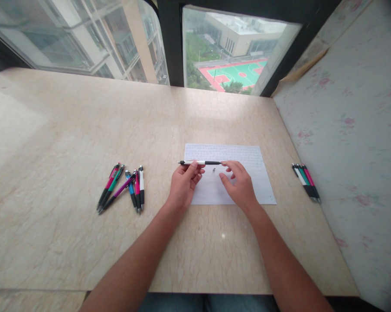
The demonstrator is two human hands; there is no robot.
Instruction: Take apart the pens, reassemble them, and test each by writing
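A ballpoint pen (pixel 200 163) with a white barrel and black grip lies level in my left hand (pixel 183 182), pinched between thumb and fingers. Its clicker end points left, and a thin bare tip shows at its right end. My right hand (pixel 239 182) is beside that tip, thumb and fingers apart; whether a fingertip touches it I cannot tell. Between the hands, a small grey piece (pixel 214 169), perhaps the pen's tip cone, rests on a white sheet of paper (pixel 228 194) with lines of writing.
To the left, several pens (pixel 122 188) in pink, green, purple, blue and white lie in a loose group. Three more pens (pixel 306 183) lie side by side near the papered wall (pixel 348 143) on the right. A window (pixel 228 52) borders the stone-like tabletop (pixel 68 130) at the back.
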